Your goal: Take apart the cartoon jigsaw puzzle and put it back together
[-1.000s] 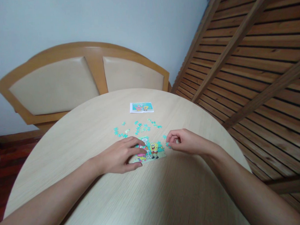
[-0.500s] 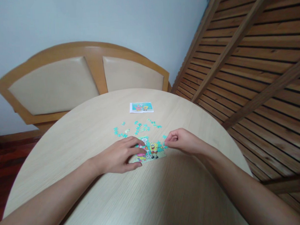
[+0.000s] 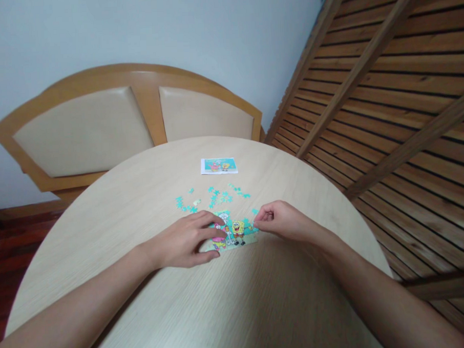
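A partly built cartoon jigsaw puzzle lies on the round pale wooden table. My left hand rests flat on the puzzle's left side, fingers stretched over it and holding it down. My right hand is pinched on a small teal puzzle piece at the puzzle's right edge. Several loose teal pieces are scattered just beyond the puzzle.
A small reference picture card lies farther back on the table. A wooden bench with padded cream backrests stands behind the table. A slatted wooden wall runs along the right.
My right hand has moved slightly left with the pinched piece, bringing it against the puzzle's right edge. My left hand has stayed in place.
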Motion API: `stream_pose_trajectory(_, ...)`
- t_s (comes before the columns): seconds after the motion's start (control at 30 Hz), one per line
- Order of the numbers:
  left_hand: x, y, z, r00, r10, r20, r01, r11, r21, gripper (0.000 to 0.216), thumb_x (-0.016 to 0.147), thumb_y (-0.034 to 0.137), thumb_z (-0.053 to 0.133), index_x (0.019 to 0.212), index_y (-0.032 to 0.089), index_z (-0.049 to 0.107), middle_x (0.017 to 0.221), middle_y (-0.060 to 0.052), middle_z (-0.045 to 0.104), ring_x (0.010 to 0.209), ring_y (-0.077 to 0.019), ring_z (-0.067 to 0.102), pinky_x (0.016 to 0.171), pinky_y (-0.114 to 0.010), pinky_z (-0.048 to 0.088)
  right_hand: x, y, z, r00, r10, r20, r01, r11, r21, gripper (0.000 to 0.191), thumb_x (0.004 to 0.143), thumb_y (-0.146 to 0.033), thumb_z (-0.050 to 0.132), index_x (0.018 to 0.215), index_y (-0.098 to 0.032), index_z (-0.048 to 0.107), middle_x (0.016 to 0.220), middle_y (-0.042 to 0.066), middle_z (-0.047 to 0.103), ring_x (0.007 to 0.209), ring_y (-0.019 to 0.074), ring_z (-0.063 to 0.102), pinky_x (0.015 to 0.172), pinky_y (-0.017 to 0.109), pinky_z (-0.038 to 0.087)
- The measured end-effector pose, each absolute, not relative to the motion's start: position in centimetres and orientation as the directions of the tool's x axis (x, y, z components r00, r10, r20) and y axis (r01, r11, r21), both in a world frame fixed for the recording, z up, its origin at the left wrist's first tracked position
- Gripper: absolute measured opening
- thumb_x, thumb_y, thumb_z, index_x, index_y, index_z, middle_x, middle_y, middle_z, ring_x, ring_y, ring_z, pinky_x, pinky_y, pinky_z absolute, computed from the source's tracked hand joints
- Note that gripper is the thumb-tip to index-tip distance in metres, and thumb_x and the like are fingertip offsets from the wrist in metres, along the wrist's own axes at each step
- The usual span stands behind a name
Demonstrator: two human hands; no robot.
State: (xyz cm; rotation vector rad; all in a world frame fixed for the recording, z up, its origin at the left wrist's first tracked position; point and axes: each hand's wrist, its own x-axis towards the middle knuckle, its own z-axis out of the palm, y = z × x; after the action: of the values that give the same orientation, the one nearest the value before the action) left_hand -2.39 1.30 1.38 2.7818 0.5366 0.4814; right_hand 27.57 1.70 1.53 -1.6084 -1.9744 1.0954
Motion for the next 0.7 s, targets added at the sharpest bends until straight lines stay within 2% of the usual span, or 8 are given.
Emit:
stream_pose_trajectory(0.27, -2.42, 1.27, 1.41, 0.877, 0.404, 0.259, 0.316, -0.892, 0.322, 0.033, 0.094, 0.038, 0.065, 0.124, 0.024, 0.066, 0.127, -0.012, 0.061, 0.116, -0.0294, 0.06, 0.1, -0.045, 0.051, 27.43, 1.54, 1.7, -0.291, 0.944, -0.154, 0.724, 0.112, -0.681, 0.021, 0.076, -0.036, 0.069, 0.074, -0.016, 0.076, 0.063, 0.003, 0.069, 0.059, 0.0148, 0.058, 0.052, 0.024, 0.04)
stream_pose_trajectory(0.7, -2.4, 1.29, 1.44, 0.883, 0.407, 0.234, 0.323, -0.889, 0.324, 0.035, 0.094, 0.038, 0.065, 0.125, 0.023, 0.065, 0.127, -0.013, 0.06, 0.116, -0.0308, 0.059, 0.099, -0.047, 0.051, 27.48, 1.53, 1.63, -0.292, 0.942, -0.168, 0.733, 0.107, -0.672, 0.02, 0.076, -0.036, 0.069, 0.073, -0.016, 0.075, 0.065, 0.003, 0.07, 0.06, 0.0157, 0.06, 0.053, 0.025, 0.041)
